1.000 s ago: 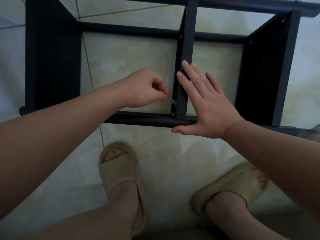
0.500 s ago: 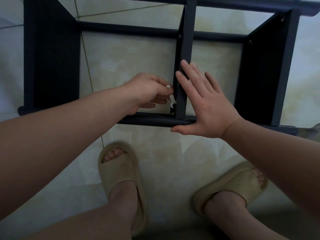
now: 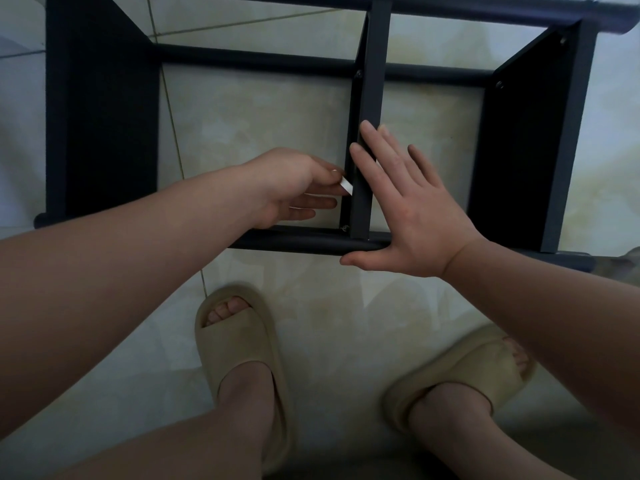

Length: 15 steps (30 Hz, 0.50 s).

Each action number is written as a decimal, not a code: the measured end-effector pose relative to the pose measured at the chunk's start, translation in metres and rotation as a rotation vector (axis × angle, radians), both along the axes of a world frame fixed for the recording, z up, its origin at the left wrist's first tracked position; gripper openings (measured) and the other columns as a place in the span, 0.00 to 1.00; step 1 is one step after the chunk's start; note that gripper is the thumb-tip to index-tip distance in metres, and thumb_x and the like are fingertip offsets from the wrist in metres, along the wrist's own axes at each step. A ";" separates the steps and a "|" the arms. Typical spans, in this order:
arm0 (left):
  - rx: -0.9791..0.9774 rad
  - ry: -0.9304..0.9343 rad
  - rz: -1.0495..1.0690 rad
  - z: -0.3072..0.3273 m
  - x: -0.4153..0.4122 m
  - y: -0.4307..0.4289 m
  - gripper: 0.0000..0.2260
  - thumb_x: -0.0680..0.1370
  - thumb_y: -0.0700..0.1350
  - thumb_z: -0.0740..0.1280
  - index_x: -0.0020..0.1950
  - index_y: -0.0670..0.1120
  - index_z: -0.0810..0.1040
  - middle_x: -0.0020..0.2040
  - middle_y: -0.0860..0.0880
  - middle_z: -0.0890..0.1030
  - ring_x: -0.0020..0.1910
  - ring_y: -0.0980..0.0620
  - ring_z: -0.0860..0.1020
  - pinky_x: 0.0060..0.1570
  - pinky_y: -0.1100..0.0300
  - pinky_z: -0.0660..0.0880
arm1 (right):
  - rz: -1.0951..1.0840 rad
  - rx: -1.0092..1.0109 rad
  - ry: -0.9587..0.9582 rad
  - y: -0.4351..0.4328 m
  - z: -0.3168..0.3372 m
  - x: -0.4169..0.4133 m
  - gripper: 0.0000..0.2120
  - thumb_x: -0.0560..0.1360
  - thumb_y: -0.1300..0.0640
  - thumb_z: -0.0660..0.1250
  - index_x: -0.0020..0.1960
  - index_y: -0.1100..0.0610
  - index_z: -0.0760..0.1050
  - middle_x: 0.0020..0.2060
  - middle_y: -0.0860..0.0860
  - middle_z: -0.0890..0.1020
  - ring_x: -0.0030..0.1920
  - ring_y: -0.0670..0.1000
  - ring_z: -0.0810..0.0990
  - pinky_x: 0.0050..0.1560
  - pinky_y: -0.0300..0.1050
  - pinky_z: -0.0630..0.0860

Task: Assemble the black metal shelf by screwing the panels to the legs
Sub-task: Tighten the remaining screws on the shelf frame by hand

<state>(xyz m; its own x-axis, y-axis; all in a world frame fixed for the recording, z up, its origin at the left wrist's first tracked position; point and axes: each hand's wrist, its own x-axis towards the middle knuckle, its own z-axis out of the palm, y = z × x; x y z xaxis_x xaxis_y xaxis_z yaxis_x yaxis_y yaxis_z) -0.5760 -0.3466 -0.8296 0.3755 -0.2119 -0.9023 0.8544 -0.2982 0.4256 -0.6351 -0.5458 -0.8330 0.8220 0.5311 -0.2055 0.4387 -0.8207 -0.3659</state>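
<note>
Head view, looking down: a pale tiled floor fills the picture, and the black metal shelf lies on its side on it, just ahead of the person's feet. Its left panel and right panel stand on edge at either end. A middle panel, seen almost edge-on, runs between the far tubes and the near leg, a round dark tube lying across the picture. Two beige slippers are planted on the tiles below it. The right hand lies flat against the right face of the middle panel, fingers straight and a little spread, with the thumb stretched along the near leg. The left hand reaches in from the other side. Its thumb and forefinger pinch a small white tool just beside the panel's left face, while its other fingers point loosely toward the panel. A screw sits in the corner where the middle panel meets the near leg, nearer the person than the tool and apart from it.
</note>
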 end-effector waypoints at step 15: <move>0.024 -0.062 -0.207 0.003 0.006 0.001 0.06 0.80 0.48 0.67 0.54 0.51 0.81 0.46 0.55 0.87 0.57 0.55 0.81 0.59 0.49 0.69 | -0.003 0.007 -0.004 0.000 -0.001 0.000 0.58 0.68 0.23 0.61 0.83 0.60 0.49 0.82 0.56 0.48 0.82 0.56 0.45 0.78 0.66 0.53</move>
